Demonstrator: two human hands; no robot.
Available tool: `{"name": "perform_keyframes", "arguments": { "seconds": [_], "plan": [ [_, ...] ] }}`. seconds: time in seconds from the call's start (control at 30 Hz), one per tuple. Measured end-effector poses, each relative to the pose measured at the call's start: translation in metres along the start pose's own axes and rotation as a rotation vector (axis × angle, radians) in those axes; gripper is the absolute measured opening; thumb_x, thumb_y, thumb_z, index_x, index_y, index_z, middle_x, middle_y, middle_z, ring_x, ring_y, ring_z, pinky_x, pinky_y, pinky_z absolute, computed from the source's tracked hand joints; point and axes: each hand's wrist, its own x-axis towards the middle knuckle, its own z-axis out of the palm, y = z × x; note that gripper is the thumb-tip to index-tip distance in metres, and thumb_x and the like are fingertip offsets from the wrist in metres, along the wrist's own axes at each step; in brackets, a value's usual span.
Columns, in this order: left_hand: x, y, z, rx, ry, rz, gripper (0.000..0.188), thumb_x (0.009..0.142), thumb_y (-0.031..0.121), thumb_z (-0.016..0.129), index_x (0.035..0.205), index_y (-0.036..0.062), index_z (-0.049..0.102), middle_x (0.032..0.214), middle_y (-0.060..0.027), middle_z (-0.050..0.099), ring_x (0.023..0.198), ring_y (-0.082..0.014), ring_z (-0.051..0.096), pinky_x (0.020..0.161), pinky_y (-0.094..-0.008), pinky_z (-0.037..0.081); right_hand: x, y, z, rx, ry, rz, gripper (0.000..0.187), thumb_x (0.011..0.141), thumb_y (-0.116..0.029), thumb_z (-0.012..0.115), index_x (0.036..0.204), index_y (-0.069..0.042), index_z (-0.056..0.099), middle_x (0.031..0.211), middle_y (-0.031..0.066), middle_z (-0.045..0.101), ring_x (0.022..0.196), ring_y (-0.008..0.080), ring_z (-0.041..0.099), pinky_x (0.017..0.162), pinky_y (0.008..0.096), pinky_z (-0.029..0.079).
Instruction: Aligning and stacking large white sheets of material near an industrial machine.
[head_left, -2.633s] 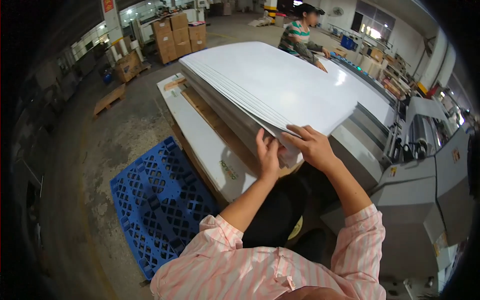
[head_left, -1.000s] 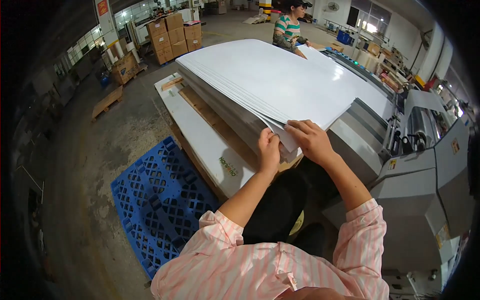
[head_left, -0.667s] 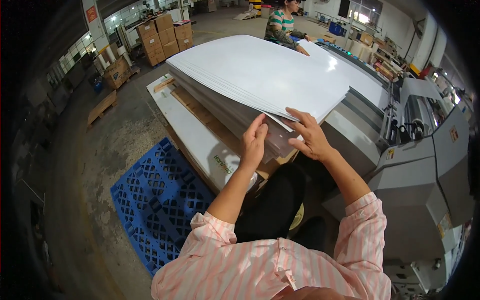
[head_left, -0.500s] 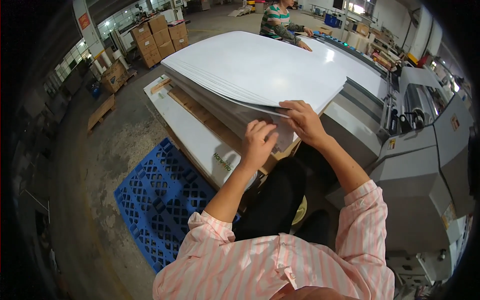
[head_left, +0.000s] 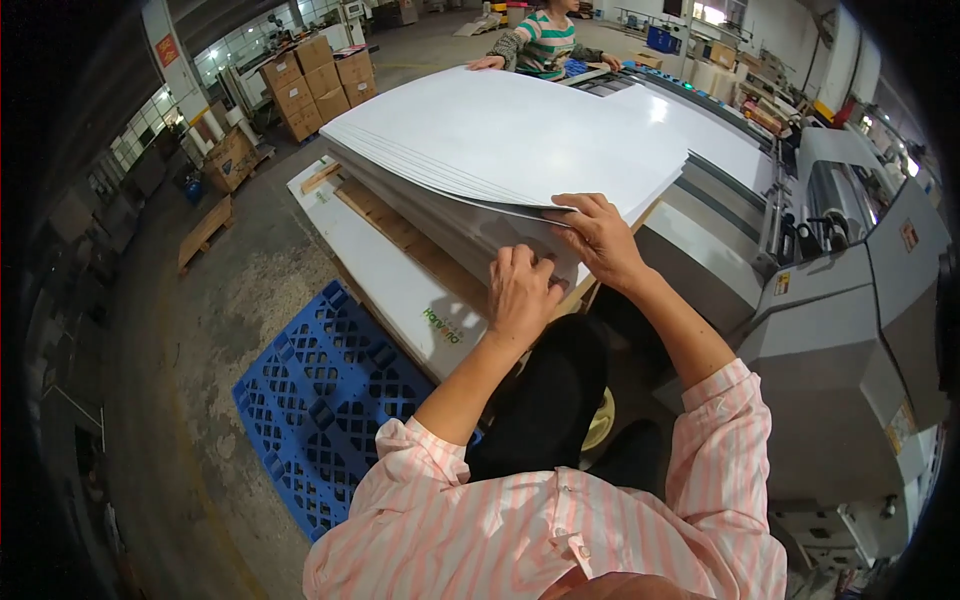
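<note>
A stack of large glossy white sheets [head_left: 530,130] lies in front of me, its upper sheets lifted and bowed at the near corner. My right hand [head_left: 603,243] is closed on that corner, thumb below and fingers on top. Just left of it and lower, my left hand [head_left: 523,292] has its fingers curled against the near edge of the lower sheets [head_left: 480,228]. Its fingertips are partly hidden, so what they grip there does not show. Across the stack, a person in a striped top [head_left: 547,45] rests one hand [head_left: 487,62] on the far edge.
A wooden pallet [head_left: 410,225] and a white printed board [head_left: 400,300] lie beside the stack. A blue plastic pallet [head_left: 325,400] is on the floor at left. To the right stands a grey machine [head_left: 830,320] with rollers. Cardboard boxes [head_left: 318,75] are piled behind.
My left fingers have curled in more at the sheet edge. My right hand has shifted slightly left with the corner. The other person's hand has moved to the stack's far edge.
</note>
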Motion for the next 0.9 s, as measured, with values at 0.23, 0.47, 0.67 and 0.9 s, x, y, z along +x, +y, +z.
{"name": "perform_keyframes", "arguments": {
  "seconds": [0.23, 0.47, 0.67, 0.9],
  "plan": [
    [-0.007, -0.001, 0.012, -0.012, 0.065, -0.045, 0.018, 0.072, 0.021, 0.06, 0.085, 0.0077, 0.061, 0.082, -0.0095, 0.05, 0.081, -0.0276, 0.049, 0.07, -0.0401, 0.04, 0.005, -0.005, -0.003, 0.049, 0.001, 0.024, 0.022, 0.079, -0.01, 0.057, 0.099, -0.009, 0.063, 0.115, 0.0072, 0.052, 0.101, 0.0259, 0.046, 0.085, 0.0347, 0.04],
    [0.001, 0.01, 0.004, 0.028, -0.017, -0.128, 0.02, 0.071, 0.019, 0.059, 0.082, 0.0023, 0.058, 0.084, -0.0139, 0.051, 0.084, -0.0315, 0.051, 0.069, -0.0436, 0.044, 0.009, 0.0, -0.001, 0.078, -0.001, 0.025, 0.023, 0.079, -0.01, 0.056, 0.101, -0.007, 0.062, 0.117, 0.0082, 0.052, 0.102, 0.025, 0.047, 0.085, 0.0344, 0.041],
    [0.003, 0.008, 0.003, -0.027, -0.01, -0.171, 0.02, 0.071, 0.019, 0.058, 0.08, 0.0009, 0.058, 0.083, -0.0137, 0.051, 0.085, -0.032, 0.051, 0.072, -0.0434, 0.045, 0.053, -0.002, -0.015, 0.981, 0.288, 0.63, 0.027, 0.085, -0.025, 0.057, 0.083, 0.001, 0.063, 0.069, 0.0007, 0.055, 0.067, 0.0093, 0.05, 0.063, 0.0232, 0.041],
    [0.008, 0.003, 0.001, 0.032, -0.055, -0.056, 0.022, 0.073, 0.02, 0.058, 0.088, 0.0036, 0.062, 0.078, -0.0133, 0.052, 0.084, -0.0291, 0.052, 0.069, -0.041, 0.045, 0.01, -0.001, -0.002, 0.267, 0.03, 0.093, 0.016, 0.08, -0.01, 0.057, 0.094, -0.006, 0.063, 0.093, 0.0096, 0.061, 0.084, 0.026, 0.057, 0.072, 0.0339, 0.047]
  ]
}}
